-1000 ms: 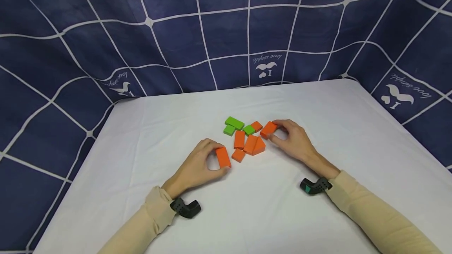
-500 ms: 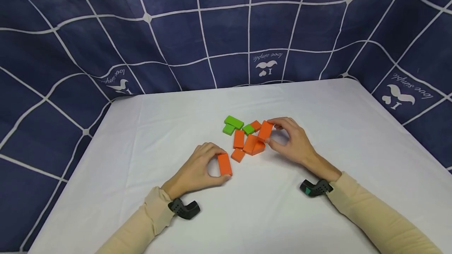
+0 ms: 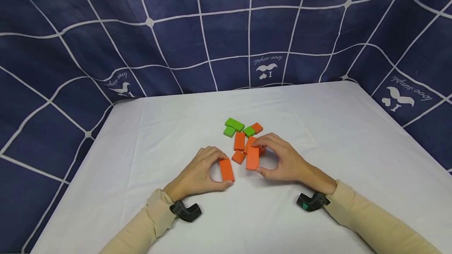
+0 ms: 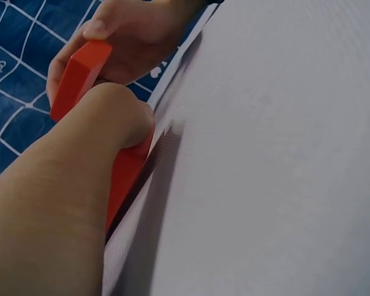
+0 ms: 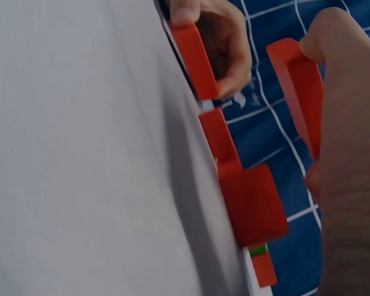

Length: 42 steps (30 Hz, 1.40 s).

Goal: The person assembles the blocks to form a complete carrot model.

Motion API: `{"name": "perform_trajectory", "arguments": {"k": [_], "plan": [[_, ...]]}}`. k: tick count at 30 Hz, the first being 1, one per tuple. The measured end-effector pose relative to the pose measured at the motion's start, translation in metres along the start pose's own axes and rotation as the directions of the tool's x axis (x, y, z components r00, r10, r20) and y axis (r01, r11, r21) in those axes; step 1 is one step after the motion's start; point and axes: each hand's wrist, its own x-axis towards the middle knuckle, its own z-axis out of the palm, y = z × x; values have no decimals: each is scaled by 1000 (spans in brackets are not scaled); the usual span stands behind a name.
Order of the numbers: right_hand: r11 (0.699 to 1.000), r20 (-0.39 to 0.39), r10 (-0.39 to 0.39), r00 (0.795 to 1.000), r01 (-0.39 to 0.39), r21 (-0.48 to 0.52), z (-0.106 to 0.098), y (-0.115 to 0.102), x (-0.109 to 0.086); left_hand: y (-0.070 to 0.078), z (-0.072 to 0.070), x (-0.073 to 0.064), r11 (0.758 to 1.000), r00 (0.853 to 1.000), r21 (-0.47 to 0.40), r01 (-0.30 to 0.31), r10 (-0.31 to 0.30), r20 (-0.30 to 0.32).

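Observation:
My left hand (image 3: 203, 173) pinches an orange rectangular block (image 3: 227, 170) between thumb and fingers, low at the white tabletop; whether it touches the cloth I cannot tell. To its right, my right hand (image 3: 282, 160) grips a second orange block (image 3: 252, 158) by its ends. The left wrist view shows that second block (image 4: 80, 77) raised, with the left hand's block (image 4: 124, 176) partly behind the thumb. In the right wrist view the left hand's block (image 5: 197, 61) faces the right hand's block (image 5: 296, 89), a gap between them. Orange blocks behind the right hand are partly hidden.
Just beyond the hands lie an upright-lying orange block (image 3: 239, 141), a small orange block (image 3: 238, 157), green blocks (image 3: 234, 124) and another small orange block (image 3: 257, 127). White cloth (image 3: 176, 124) covers the table. A dark blue gridded curtain (image 3: 226, 30) hangs behind it.
My right hand has lifted its orange block off the pile's right side and carried it left and nearer to me. My left hand, still pinching its block, has shifted slightly nearer.

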Motion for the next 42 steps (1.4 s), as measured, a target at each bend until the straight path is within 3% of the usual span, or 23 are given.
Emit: {"name": "perform_trajectory", "arguments": {"k": [6,12,16,31,38,42], "plan": [[997,125,-44,991,35,70,9,-10,-1,1,1,-1,1000,1000,13,-21,21,15],[997,266,12,964,-32,71,13,-13,-2,2,1,0,999,999,12,-47,47,15],[998,314,39,949,-51,31,14,-12,-2,3,1,1,998,998,6,-58,57,22],[987,344,161,925,-151,-57,18,-5,2,6,3,6,999,999,20,-38,38,24],[981,324,195,926,-177,-82,19,-4,3,6,5,9,999,1000,41,13,-14,25],[979,320,202,926,-184,-86,20,-3,5,5,6,11,999,1000,44,12,-13,15]]}}
